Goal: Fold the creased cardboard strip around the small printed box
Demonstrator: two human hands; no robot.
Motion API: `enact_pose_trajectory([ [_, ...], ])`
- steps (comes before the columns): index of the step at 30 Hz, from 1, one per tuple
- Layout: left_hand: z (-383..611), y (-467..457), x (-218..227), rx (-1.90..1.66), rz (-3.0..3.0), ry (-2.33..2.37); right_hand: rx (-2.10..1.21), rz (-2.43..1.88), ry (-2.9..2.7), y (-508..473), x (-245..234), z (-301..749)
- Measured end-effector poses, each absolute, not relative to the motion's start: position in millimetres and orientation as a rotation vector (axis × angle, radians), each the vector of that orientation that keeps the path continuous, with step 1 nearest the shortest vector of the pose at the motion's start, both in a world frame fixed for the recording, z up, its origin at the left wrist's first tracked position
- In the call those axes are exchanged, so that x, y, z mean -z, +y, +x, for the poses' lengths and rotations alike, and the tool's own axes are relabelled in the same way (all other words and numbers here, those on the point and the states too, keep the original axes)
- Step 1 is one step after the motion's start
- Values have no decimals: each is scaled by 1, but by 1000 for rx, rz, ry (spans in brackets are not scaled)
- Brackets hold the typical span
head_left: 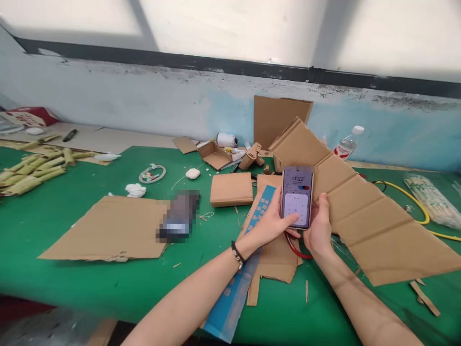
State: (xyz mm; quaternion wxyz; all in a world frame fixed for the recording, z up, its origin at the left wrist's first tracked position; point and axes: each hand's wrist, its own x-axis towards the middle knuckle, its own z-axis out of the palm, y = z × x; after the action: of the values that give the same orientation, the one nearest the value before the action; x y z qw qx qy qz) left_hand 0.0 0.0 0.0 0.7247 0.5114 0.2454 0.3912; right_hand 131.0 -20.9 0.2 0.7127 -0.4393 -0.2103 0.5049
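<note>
As left hand (269,222) holds phone (298,186), long axis upright, screen (296,201) face-on

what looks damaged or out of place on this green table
The flat brown cardboard sheet at the left has a ragged front edge with torn bits, so it looks damaged. A narrow brown cardboard strip lies loose on the green tabletop at the right front, like a stray scrap.
</note>
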Motion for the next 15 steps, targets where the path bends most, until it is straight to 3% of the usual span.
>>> enact_pose_trajectory([
  [15,0,3,0,-847,1001,504,-1133,-976,-457,-21,0,132],
])
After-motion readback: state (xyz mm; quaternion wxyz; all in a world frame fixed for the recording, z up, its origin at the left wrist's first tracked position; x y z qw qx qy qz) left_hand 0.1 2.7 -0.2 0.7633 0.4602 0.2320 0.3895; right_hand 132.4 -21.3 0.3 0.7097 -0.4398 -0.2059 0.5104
